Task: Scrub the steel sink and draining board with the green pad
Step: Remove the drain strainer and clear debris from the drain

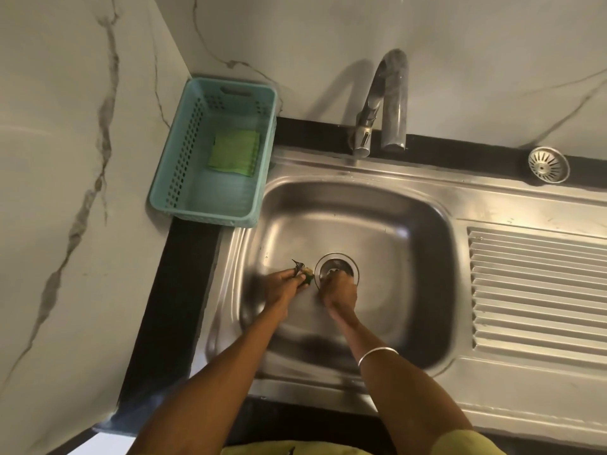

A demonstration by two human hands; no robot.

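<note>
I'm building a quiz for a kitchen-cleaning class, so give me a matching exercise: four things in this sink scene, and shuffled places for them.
Things:
1. green pad
2. loose strainer
3. left hand
4. right hand

Places:
A. at the sink's drain
B. inside the teal basket
C. on the black counter behind the draining board
D. in the basin, gripping dark scraps

Pairs: 1-B, 2-C, 3-D, 4-A
</note>
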